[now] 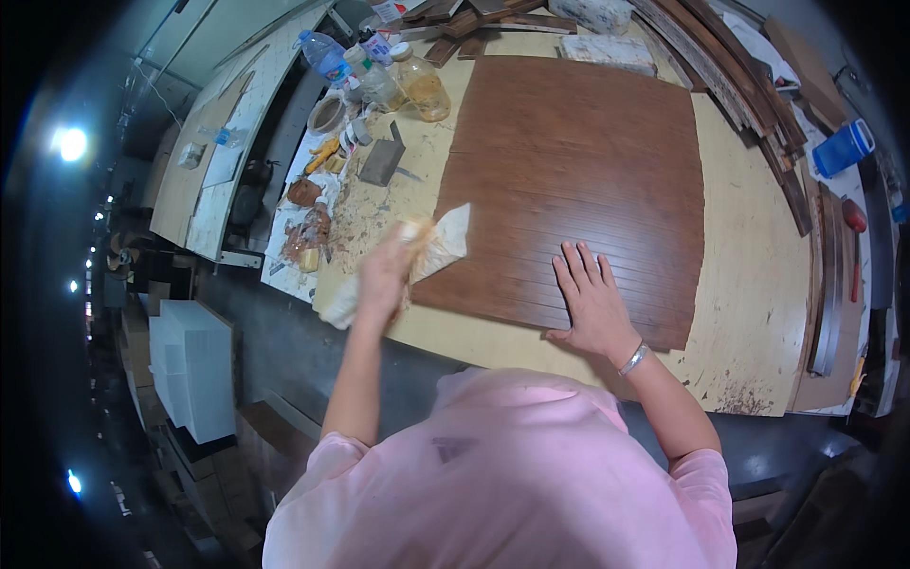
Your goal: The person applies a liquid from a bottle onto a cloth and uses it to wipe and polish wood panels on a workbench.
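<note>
A brown wooden panel with fine grooves lies flat on the pale worktable. My right hand rests on its near part, palm down with fingers spread, a silvery bracelet on the wrist. At the panel's near left corner my left hand, smeared by motion, is closed around a whitish cloth. One end of the cloth sticks out over the panel's left edge, and another hangs toward the table's front edge. The fingers of that hand are partly hidden by the cloth.
Left of the panel stand a jar of amber liquid and a clear water bottle. A grey block-like tool lies closer. Wooden strips are stacked at the far right, near a blue container. White foam blocks stand beyond the table's left.
</note>
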Demonstrator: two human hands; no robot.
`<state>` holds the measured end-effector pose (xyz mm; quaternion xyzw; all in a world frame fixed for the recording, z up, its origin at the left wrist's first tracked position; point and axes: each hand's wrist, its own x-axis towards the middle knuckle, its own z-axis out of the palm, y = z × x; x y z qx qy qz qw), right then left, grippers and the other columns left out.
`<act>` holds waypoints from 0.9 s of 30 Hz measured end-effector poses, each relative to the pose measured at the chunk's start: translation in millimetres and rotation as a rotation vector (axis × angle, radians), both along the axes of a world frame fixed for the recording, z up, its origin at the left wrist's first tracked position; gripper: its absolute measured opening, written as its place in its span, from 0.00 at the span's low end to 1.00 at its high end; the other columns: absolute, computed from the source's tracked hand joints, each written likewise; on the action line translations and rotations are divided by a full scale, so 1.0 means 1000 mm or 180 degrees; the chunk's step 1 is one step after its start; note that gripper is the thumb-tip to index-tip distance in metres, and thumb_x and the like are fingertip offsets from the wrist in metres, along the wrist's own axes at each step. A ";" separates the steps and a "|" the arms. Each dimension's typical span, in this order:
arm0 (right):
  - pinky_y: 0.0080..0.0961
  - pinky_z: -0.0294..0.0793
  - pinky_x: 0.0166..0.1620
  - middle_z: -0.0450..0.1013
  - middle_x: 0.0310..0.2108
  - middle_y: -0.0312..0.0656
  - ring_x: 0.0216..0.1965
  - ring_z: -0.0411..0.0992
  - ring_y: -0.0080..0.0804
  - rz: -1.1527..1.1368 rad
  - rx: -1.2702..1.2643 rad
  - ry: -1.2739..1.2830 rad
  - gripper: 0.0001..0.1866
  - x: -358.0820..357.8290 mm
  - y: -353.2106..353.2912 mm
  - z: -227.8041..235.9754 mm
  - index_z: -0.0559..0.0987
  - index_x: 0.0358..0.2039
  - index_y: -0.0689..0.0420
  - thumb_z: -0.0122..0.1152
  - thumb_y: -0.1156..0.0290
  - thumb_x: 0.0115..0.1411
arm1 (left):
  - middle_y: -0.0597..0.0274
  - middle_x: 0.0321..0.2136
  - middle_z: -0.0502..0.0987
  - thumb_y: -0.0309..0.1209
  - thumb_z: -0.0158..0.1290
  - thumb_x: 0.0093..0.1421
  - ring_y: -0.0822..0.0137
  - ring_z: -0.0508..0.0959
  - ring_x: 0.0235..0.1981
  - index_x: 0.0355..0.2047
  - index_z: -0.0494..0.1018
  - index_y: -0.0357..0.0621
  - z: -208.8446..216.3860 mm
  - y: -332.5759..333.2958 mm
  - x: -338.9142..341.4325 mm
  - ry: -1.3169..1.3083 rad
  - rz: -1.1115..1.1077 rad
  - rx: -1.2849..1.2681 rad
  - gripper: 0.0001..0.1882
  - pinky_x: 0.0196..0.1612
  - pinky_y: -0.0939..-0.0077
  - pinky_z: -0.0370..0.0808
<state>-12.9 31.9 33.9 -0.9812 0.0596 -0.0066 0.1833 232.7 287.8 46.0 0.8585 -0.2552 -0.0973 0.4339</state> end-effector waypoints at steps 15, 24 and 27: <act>0.55 0.46 0.70 0.51 0.70 0.55 0.71 0.47 0.56 -0.0077 -0.0441 0.0438 0.58 0.021 0.013 0.002 0.60 0.66 0.63 0.71 0.43 0.41 | 0.34 0.36 0.78 0.31 0.49 0.66 0.37 0.78 0.40 0.55 0.71 0.35 -0.051 -0.124 0.114 -0.0345 -0.0410 0.0482 0.19 0.44 0.50 0.74; 0.55 0.47 0.70 0.52 0.71 0.53 0.72 0.48 0.54 -0.0175 -0.0381 0.0622 0.58 0.023 0.010 0.000 0.61 0.66 0.61 0.70 0.39 0.41 | 0.44 0.34 0.80 0.32 0.50 0.63 0.41 0.79 0.38 0.43 0.73 0.39 0.010 -0.223 0.197 -0.0739 -0.0603 -0.0917 0.12 0.42 0.49 0.73; 0.56 0.49 0.68 0.55 0.69 0.57 0.70 0.52 0.58 -0.0066 -0.0450 0.0537 0.59 0.022 0.006 -0.007 0.62 0.66 0.62 0.67 0.35 0.41 | 0.42 0.36 0.80 0.29 0.50 0.61 0.42 0.80 0.38 0.41 0.73 0.36 0.011 -0.295 0.235 -0.0985 -0.0239 -0.0126 0.11 0.42 0.51 0.76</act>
